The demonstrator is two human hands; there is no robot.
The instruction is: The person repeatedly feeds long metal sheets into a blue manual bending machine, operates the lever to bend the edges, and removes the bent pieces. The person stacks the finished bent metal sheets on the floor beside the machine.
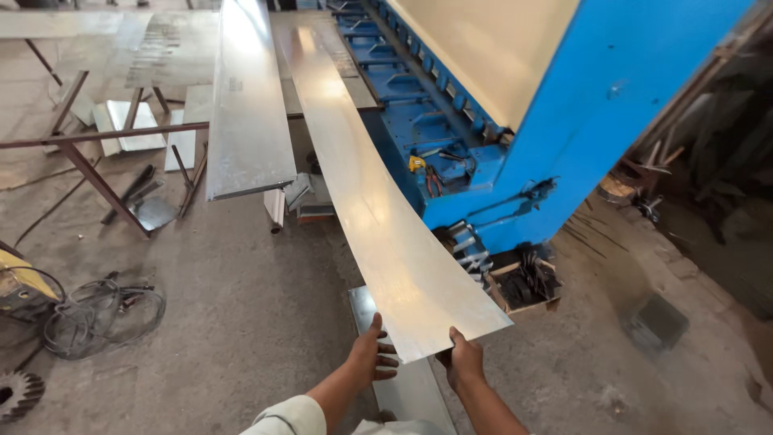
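Both hands grip the near end of a long metal sheet.

The left hand (372,354) and right hand (465,360) are clamped on the near edge of the sheet (362,185), which runs far along the blue machine (564,105). A second sheet (245,105) lies just left; open concrete floor (241,306) spreads near left.

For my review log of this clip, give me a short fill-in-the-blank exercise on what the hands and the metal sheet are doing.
1. Both hands, left hand and right hand, grip the near end of a long metal ____.
2. The machine beside the sheet is painted ____.
3. A coil of cable lies on the ____ at the person's left.

Missing words: sheet; blue; floor
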